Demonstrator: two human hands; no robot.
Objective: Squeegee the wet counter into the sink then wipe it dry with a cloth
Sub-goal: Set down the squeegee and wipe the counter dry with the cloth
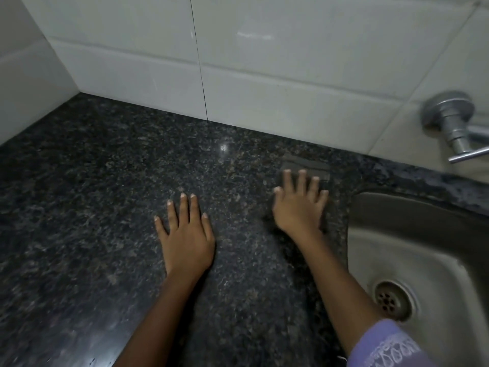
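**Both palms flat on the dark counter beside the sink**

Nearest you, at the lower right, your lilac sleeve (389,348) crosses the sink's (370,245) near rim. Your right hand (300,207) lies flat on the speckled granite counter (79,207), fingers spread and straight, gripping nothing, just left of the sink. A glossy patch (307,161) shines just beyond its fingertips. Your left hand (186,237) rests palm down further left and nearer, fingers straight, also holding nothing. The sink's drain (391,300) sits at the near right. A metal tap (455,123) juts from the white tiled wall (264,62) at the far right.
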